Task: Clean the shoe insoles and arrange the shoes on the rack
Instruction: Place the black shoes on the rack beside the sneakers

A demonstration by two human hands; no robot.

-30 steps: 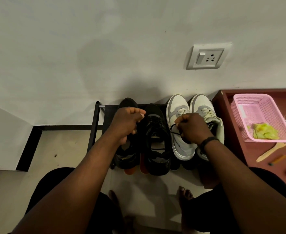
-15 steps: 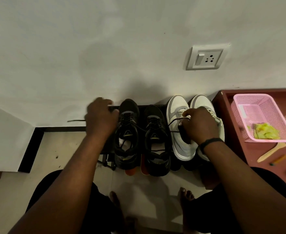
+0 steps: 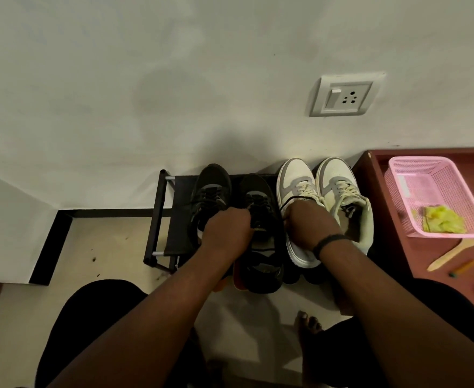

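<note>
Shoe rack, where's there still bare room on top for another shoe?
The only free patch on the rack is its left end, between the side frame and the left black shoe. Rightward, black shoes, white sneakers and both hands crowd it.

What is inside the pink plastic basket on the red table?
In the pink perforated plastic basket, a crumpled yellow-green cloth lies in its near corner. Anything beneath the cloth is hidden.

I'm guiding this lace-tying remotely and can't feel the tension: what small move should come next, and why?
Probably draw both hands apart to snug the black lace. The left hand grips at the laces of the right black sneaker, while the right hand holds a lace that loops slack over the neighbouring white sneaker. Whether a knot has formed is hidden.
</note>
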